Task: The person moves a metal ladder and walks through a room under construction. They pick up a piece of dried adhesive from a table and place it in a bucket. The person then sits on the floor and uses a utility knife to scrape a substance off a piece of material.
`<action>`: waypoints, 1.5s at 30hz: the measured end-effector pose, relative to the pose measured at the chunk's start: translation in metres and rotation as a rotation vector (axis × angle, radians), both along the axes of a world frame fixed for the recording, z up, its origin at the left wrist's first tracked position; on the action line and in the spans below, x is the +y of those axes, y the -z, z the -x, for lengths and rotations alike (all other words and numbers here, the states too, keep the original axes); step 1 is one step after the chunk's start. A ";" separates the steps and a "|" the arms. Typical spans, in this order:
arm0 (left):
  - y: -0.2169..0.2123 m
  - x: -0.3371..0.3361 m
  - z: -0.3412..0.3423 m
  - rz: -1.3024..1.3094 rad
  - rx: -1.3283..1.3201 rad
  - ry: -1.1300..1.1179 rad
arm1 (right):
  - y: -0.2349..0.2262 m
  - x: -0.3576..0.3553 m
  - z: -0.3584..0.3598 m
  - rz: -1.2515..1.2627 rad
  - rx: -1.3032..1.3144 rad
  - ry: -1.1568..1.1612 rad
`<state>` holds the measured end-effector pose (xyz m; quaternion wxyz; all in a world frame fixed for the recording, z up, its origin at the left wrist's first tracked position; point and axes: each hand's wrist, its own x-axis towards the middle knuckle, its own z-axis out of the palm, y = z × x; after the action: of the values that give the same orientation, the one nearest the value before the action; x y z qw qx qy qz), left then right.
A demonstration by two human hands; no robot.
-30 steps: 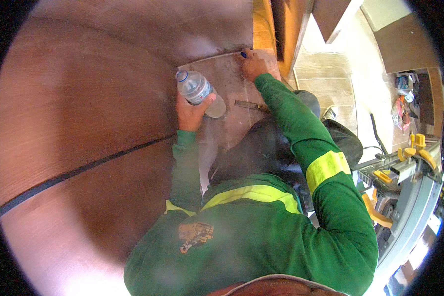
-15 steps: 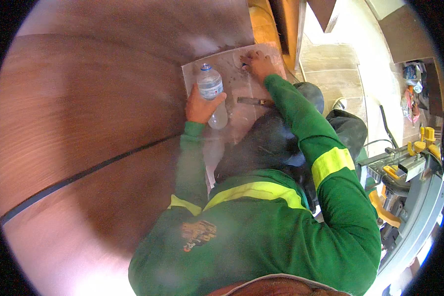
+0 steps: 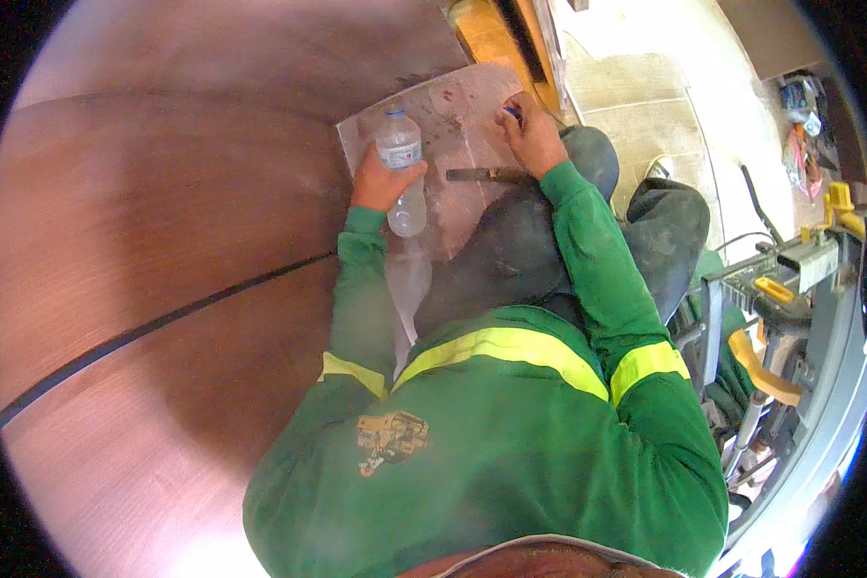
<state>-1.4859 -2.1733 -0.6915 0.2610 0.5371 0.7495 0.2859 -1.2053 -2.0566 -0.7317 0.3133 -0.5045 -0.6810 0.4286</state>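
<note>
A clear plastic water bottle with a pale label and a blue ring at its neck is in my left hand. The fingers and thumb close around its middle, and it leans only slightly. My right hand is to the right of it, fingers curled around a small blue thing that looks like a bottle cap. Beneath both hands lies a dusty, stained board. A dark flat strip, perhaps a tool, rests between the bottle and my right wrist; its right end is hard to make out.
A large brown wood-grain panel with a black seam fills the left side. My bent legs are under my right forearm. At the right stands a grey metal machine with yellow parts. An orange-yellow wooden piece is beyond the board.
My right hand has left the board's far part, moving right and toward me with the small blue thing. My left hand still holds the bottle. The whole view has shifted slightly.
</note>
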 end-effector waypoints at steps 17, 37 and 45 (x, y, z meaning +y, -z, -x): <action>0.008 0.010 0.002 0.168 0.129 0.119 | -0.043 -0.056 -0.037 -0.178 0.160 0.186; 0.014 0.014 -0.009 0.189 0.124 0.204 | -0.024 -0.049 -0.037 -0.091 0.280 0.268; 0.020 0.014 -0.010 0.167 0.099 0.256 | -0.026 -0.049 -0.040 -0.061 0.296 0.266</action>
<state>-1.4757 -2.1595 -0.7119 0.3017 0.6180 0.7081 0.1602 -1.1651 -2.1055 -0.7056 0.4791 -0.5116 -0.5676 0.4319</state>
